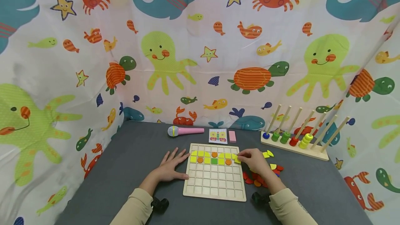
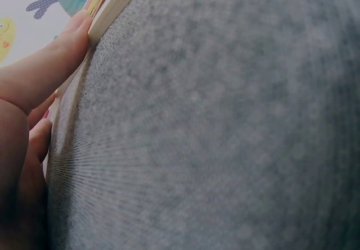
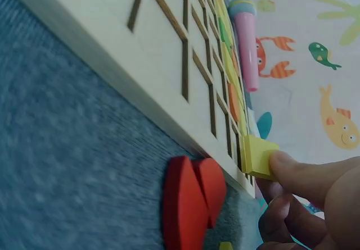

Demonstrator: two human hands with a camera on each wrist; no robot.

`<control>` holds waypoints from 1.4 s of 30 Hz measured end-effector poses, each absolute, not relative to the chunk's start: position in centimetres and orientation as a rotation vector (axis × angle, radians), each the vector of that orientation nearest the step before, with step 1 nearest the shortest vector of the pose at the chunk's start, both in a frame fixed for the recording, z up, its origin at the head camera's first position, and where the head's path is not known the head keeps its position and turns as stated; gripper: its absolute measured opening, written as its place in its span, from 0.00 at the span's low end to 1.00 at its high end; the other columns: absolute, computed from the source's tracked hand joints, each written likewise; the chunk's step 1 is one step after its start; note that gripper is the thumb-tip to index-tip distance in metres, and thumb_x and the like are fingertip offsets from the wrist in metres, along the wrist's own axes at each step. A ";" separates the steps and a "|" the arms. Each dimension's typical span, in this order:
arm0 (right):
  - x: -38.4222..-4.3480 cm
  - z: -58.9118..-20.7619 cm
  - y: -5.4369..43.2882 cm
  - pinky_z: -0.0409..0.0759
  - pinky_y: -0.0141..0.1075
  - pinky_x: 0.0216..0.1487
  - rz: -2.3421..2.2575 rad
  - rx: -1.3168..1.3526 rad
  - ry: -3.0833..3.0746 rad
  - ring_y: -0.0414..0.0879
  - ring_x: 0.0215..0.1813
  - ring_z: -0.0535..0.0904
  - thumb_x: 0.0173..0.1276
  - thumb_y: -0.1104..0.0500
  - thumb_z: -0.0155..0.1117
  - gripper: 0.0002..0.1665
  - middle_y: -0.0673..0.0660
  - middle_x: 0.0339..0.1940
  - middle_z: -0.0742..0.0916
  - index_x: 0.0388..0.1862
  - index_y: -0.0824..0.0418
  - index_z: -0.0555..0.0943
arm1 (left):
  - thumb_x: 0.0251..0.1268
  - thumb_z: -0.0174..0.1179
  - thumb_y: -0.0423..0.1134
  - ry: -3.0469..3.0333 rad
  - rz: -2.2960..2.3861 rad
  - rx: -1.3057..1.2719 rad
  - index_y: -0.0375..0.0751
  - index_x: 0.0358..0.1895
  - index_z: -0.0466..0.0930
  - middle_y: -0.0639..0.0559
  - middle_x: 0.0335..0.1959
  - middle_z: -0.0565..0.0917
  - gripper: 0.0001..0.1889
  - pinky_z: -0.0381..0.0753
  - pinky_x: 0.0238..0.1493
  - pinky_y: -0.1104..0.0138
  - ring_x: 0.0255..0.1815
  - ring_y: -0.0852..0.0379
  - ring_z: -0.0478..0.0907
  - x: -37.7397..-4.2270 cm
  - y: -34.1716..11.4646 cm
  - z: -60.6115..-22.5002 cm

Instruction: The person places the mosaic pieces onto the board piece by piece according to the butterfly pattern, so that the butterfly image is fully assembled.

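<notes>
A wooden grid board (image 1: 215,180) lies on the dark table, its upper two rows filled with yellow pieces, several orange discs and one green square (image 1: 214,161). My right hand (image 1: 253,160) pinches a yellow square tile (image 3: 260,155) between thumb and fingers at the board's right edge, by the end of the second row. My left hand (image 1: 171,166) lies with fingers spread on the table at the board's left side, and its thumb (image 2: 73,39) touches the board's edge. Beside the right forearm are loose red pieces (image 3: 188,202), with some yellow, orange and blue ones.
Behind the board lie a pink toy microphone (image 1: 187,131), a picture card (image 1: 218,136) with a butterfly pattern and a pink block (image 1: 232,136). A wooden peg stacker (image 1: 295,145) with coloured rings stands at the back right. A printed sea-animal curtain (image 1: 200,89) surrounds the table.
</notes>
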State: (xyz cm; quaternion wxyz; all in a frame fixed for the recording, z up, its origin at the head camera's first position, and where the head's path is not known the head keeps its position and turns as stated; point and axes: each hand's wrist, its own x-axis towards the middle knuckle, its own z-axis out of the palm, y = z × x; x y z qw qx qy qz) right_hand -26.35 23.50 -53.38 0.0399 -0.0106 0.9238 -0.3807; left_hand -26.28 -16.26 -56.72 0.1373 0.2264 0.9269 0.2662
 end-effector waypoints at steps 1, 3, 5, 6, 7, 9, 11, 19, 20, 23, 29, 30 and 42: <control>-26.3 -53.5 23.4 0.81 0.40 0.44 -1.161 -0.042 2.827 0.47 0.42 0.78 0.68 0.55 0.71 0.09 0.52 0.43 0.89 0.45 0.54 0.91 | 0.54 0.65 0.72 2.681 0.768 0.656 0.64 0.81 0.52 0.56 0.84 0.48 0.52 0.24 0.78 0.40 0.85 0.44 0.30 -26.3 -16.3 -56.7; -26.3 -53.6 23.2 0.82 0.42 0.46 -1.151 -0.054 2.827 0.47 0.42 0.78 0.68 0.54 0.72 0.09 0.51 0.43 0.89 0.44 0.53 0.91 | 0.54 0.65 0.72 2.682 0.768 0.660 0.64 0.81 0.52 0.56 0.84 0.48 0.52 0.24 0.78 0.40 0.85 0.44 0.30 -26.2 -16.3 -56.7; -26.4 -53.8 23.1 0.82 0.43 0.48 -1.137 -0.056 2.830 0.47 0.42 0.78 0.67 0.54 0.72 0.09 0.51 0.43 0.90 0.44 0.53 0.91 | 0.54 0.65 0.72 2.684 0.768 0.662 0.64 0.81 0.52 0.57 0.84 0.48 0.52 0.24 0.78 0.40 0.85 0.44 0.30 -26.2 -16.3 -56.7; -26.4 -53.9 23.1 0.82 0.44 0.48 -1.133 -0.054 2.829 0.47 0.42 0.78 0.67 0.53 0.72 0.09 0.51 0.43 0.90 0.44 0.53 0.91 | 0.54 0.65 0.72 2.685 0.765 0.663 0.64 0.82 0.52 0.57 0.84 0.48 0.52 0.24 0.78 0.39 0.85 0.44 0.30 -26.3 -16.3 -56.7; -26.5 -54.0 23.0 0.82 0.44 0.48 -1.129 -0.050 2.829 0.46 0.42 0.78 0.67 0.53 0.73 0.09 0.51 0.43 0.90 0.44 0.53 0.91 | 0.54 0.65 0.72 2.684 0.768 0.665 0.64 0.82 0.52 0.57 0.84 0.48 0.52 0.25 0.78 0.40 0.85 0.44 0.30 -26.3 -16.3 -56.7; -26.5 -54.1 22.9 0.82 0.43 0.49 -1.130 -0.043 2.821 0.46 0.42 0.78 0.67 0.53 0.73 0.09 0.51 0.43 0.90 0.44 0.52 0.91 | 0.54 0.65 0.72 2.683 0.771 0.665 0.63 0.82 0.52 0.56 0.84 0.48 0.52 0.25 0.78 0.39 0.85 0.44 0.30 -26.4 -16.3 -56.7; -26.5 -54.0 22.8 0.82 0.43 0.49 -1.126 -0.043 2.817 0.46 0.42 0.78 0.67 0.53 0.73 0.09 0.51 0.43 0.90 0.43 0.52 0.91 | 0.54 0.65 0.72 2.681 0.778 0.665 0.63 0.82 0.52 0.56 0.84 0.48 0.53 0.25 0.78 0.39 0.85 0.44 0.30 -26.4 -16.3 -56.7; -26.7 -53.9 22.3 0.79 0.41 0.43 -1.042 -0.062 2.839 0.46 0.39 0.77 0.64 0.54 0.75 0.06 0.49 0.37 0.88 0.39 0.52 0.90 | 0.53 0.66 0.72 2.675 0.801 0.676 0.60 0.82 0.52 0.53 0.84 0.48 0.54 0.23 0.78 0.40 0.85 0.42 0.30 -26.7 -16.4 -57.3; -26.7 -54.0 22.3 0.78 0.40 0.41 -1.036 -0.063 2.838 0.46 0.38 0.76 0.64 0.53 0.75 0.06 0.49 0.35 0.88 0.38 0.52 0.90 | 0.53 0.66 0.72 2.676 0.802 0.681 0.60 0.82 0.52 0.53 0.84 0.48 0.54 0.23 0.78 0.40 0.85 0.42 0.30 -26.6 -16.4 -57.3; -26.7 -54.1 22.5 0.74 0.37 0.37 -1.049 -0.063 2.845 0.46 0.37 0.75 0.63 0.53 0.76 0.07 0.49 0.31 0.85 0.38 0.53 0.89 | 0.53 0.66 0.72 2.685 0.801 0.695 0.59 0.82 0.52 0.52 0.84 0.49 0.54 0.25 0.78 0.39 0.85 0.40 0.31 -26.5 -16.3 -57.1; -26.2 -53.8 23.9 0.82 0.39 0.39 -1.154 -0.019 2.874 0.48 0.39 0.79 0.66 0.54 0.73 0.09 0.53 0.37 0.87 0.42 0.56 0.88 | 0.55 0.66 0.70 2.669 0.802 0.682 0.61 0.82 0.51 0.54 0.84 0.48 0.53 0.24 0.78 0.39 0.85 0.42 0.30 -26.3 -16.3 -57.3; -26.2 -53.7 24.3 0.83 0.39 0.40 -1.160 -0.004 2.884 0.49 0.40 0.80 0.67 0.53 0.72 0.10 0.54 0.39 0.88 0.43 0.56 0.88 | 0.55 0.66 0.70 2.665 0.804 0.682 0.61 0.82 0.51 0.53 0.84 0.47 0.53 0.23 0.78 0.39 0.85 0.42 0.30 -26.3 -16.3 -57.4; -26.1 -52.4 30.1 0.81 0.56 0.52 -1.061 0.156 3.008 0.63 0.53 0.80 0.74 0.52 0.64 0.18 0.67 0.54 0.86 0.54 0.62 0.84 | 0.55 0.66 0.70 2.680 0.810 0.706 0.57 0.82 0.53 0.49 0.84 0.50 0.53 0.26 0.77 0.37 0.84 0.38 0.33 -26.1 -16.3 -56.7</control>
